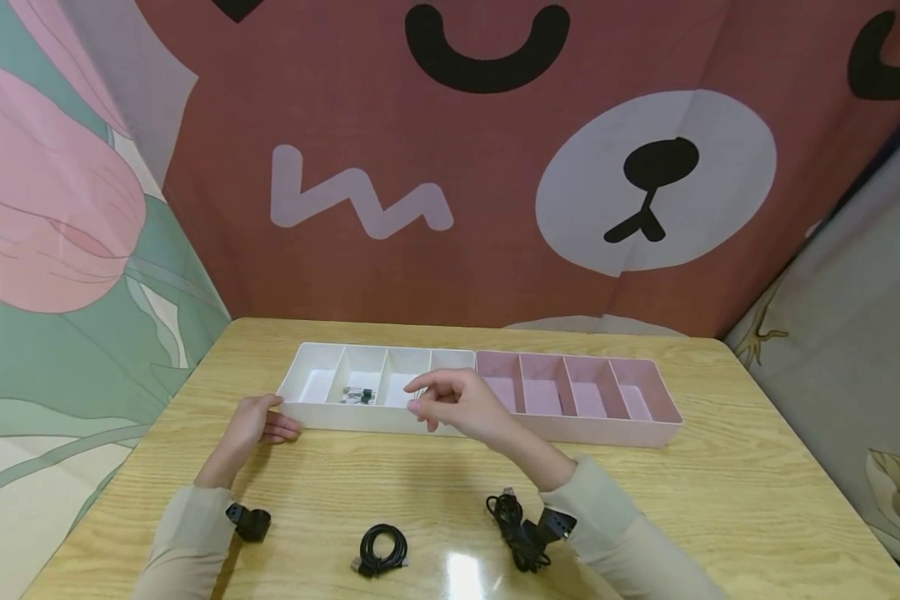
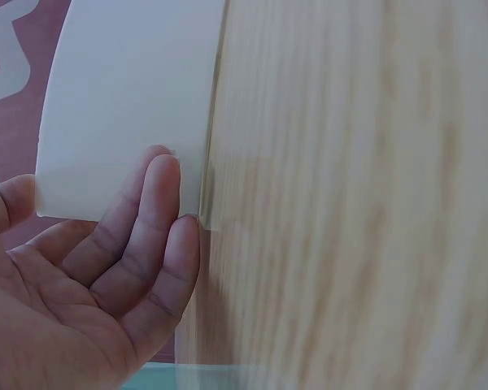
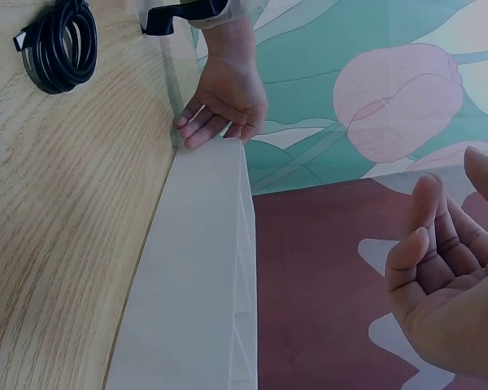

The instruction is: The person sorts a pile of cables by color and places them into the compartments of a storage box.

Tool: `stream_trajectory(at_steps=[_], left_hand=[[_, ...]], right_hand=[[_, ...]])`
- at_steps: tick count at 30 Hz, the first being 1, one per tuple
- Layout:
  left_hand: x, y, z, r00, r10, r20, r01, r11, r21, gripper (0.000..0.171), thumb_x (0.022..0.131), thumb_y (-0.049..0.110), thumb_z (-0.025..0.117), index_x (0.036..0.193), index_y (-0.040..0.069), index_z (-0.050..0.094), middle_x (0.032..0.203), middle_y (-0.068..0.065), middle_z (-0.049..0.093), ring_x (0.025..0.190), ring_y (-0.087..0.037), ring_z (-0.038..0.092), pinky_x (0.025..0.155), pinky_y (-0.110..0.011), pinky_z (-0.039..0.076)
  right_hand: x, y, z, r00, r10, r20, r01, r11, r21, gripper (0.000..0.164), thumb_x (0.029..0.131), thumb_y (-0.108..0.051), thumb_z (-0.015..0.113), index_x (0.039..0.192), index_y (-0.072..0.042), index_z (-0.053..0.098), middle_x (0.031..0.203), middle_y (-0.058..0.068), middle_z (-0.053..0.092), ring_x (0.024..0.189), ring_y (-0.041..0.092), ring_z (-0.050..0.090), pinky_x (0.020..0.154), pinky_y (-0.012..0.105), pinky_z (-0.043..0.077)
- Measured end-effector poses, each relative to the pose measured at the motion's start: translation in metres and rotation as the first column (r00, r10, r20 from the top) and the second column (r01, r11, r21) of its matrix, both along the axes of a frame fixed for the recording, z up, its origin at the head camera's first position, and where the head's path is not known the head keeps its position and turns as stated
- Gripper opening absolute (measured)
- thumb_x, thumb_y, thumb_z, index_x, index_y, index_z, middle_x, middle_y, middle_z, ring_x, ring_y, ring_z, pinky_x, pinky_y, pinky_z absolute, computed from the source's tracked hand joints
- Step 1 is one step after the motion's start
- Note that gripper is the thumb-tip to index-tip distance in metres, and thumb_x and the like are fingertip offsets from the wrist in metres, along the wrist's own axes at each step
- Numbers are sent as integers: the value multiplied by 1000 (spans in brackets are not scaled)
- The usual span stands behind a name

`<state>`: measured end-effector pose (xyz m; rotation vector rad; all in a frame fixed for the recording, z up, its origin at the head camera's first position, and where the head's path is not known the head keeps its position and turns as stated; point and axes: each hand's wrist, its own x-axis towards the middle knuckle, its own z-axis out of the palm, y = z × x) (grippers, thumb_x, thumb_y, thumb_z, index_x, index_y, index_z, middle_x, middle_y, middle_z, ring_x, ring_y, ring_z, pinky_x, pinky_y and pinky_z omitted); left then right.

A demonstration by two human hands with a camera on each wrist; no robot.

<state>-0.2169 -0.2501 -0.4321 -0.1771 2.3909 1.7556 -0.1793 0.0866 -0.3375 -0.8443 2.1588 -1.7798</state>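
Note:
A long white divided tray (image 1: 367, 418) stands on the table, and its left front corner meets my left hand (image 1: 251, 425). The thumb is at the rim, while the lightly bent fingers (image 2: 154, 211) lie against the front wall. Small dark and silvery items (image 1: 358, 396) lie in the tray's second compartment from the left; their kind is too small to tell. Above the white tray's right part hovers my right hand (image 1: 457, 402), thumb and fingers loosely bent. In the right wrist view nothing shows between those fingers (image 3: 407, 256).
A pink divided tray (image 1: 592, 429) adjoins the white one on the right. Nearer the front edge lie a coiled black cable (image 1: 381, 550) and a bundled black cable (image 1: 517, 533). Black devices sit on the left wrist (image 1: 249, 522) and right wrist (image 1: 557, 525). Printed cloth hangs behind the table.

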Motion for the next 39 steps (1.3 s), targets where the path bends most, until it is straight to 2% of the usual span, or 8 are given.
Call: stream_trajectory(at_steps=[10,20,31,39], left_hand=[[0,0,1,1000,0,8,0,1000,-6,45,96,17,26,111,-21,44,71,-11,68,63,-19,66,61,-33,53],[-2,-2,-1,1000,-4,2,4,1000,12,43,96,15,26,110,-21,44,70,-12,68,62,-20,66,60,-33,53],[-1,-1,0,1000,5,-1,-5,1000,2,44,96,17,26,109,-21,45,70,-10,68,62,-18,66,60,-32,53],[1,0,0,1000,-8,-15,8,1000,-3,46,95,18,26,107,-21,46,68,-7,68,61,-18,65,59,-31,53]], right_hand=[[10,14,3,998,43,-36,-44,999,-21,25,85,-5,61,107,7,61,76,9,63,58,14,58,57,27,47],[15,26,4,998,41,-53,-40,999,13,26,84,-6,62,108,5,61,77,10,63,59,13,59,55,24,47],[20,44,-1,992,99,-78,-95,994,55,27,85,-8,62,108,5,60,78,12,62,59,18,59,55,26,48],[25,56,-5,988,124,-94,-117,990,79,27,82,-6,64,107,5,60,79,12,62,63,13,58,56,27,49]])
